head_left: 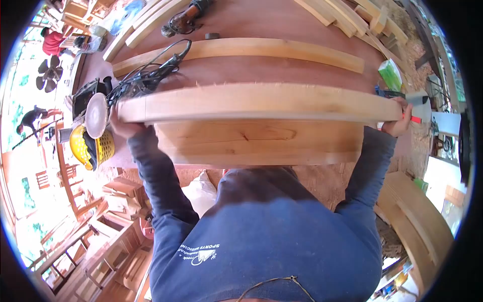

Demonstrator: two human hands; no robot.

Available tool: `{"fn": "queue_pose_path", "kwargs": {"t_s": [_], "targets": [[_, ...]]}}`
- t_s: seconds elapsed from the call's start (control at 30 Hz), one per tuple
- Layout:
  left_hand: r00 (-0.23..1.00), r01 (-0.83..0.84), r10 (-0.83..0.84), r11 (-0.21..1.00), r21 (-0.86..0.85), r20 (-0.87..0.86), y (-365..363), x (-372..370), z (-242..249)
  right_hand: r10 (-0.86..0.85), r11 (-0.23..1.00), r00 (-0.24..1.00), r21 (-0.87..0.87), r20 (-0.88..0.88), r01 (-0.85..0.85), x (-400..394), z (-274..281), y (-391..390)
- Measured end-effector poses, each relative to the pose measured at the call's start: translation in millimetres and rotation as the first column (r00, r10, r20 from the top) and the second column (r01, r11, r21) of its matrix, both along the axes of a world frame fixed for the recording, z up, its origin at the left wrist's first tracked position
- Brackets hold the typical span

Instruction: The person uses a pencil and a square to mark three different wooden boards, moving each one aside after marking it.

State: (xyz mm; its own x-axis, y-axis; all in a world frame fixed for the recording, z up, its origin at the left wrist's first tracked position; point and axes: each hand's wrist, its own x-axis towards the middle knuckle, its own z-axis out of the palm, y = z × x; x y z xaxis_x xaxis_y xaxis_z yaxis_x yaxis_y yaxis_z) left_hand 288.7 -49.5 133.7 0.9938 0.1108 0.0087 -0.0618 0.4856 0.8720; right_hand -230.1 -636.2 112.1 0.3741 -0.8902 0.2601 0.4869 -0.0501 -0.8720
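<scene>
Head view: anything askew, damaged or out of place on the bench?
Nothing broken. The held plank, gripped by the left hand and right hand, overhangs the wider board at both ends. A power cord lies tangled near its left end. The plywood edge looks frayed.

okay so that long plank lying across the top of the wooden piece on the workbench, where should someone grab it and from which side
Probably by its two ends, coming in from either side. The long plank lies flat across the wider wooden block and overhangs it at both ends, so those ends are free. The left hand and right hand already grip there.
</scene>
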Motion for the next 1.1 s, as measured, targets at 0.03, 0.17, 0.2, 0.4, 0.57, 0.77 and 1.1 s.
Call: {"fn": "queue_pose_path", "kwargs": {"t_s": [0.03,0.17,0.2,0.4,0.57,0.77,1.1], "targets": [[1.000,0.014,-0.013,0.999,-0.037,0.025,6,27,-23,-0.046,0.998,0.998,0.028,-0.036,0.047,3,-9,-27],[0.985,0.155,-0.157,0.987,0.036,0.067,-27,107,-80,-0.294,0.925,0.901,0.142,-0.319,0.353,80,-10,-67],[0.990,0.023,-0.060,0.962,0.271,0.131,-25,145,-124,-0.294,0.933,0.898,0.106,-0.329,0.344,88,-22,-80],[0.991,0.070,-0.091,0.977,0.200,0.099,-77,154,-179,-0.124,0.980,0.945,0.111,-0.304,0.164,74,-135,-172],[0.750,0.255,-0.544,0.762,0.595,0.375,-14,85,-27,-0.110,0.994,0.859,-0.068,-0.500,0.088,66,-85,-125],[0.998,-0.059,-0.016,-0.034,0.998,0.059,186,-13,-94,-0.515,0.727,0.440,-0.647,-0.736,-0.230,47,-28,10],[0.985,0.153,0.121,-0.247,0.957,-0.126,183,-83,-156,-0.195,0.508,0.358,-0.406,-0.913,-0.760,120,-50,150]]}}
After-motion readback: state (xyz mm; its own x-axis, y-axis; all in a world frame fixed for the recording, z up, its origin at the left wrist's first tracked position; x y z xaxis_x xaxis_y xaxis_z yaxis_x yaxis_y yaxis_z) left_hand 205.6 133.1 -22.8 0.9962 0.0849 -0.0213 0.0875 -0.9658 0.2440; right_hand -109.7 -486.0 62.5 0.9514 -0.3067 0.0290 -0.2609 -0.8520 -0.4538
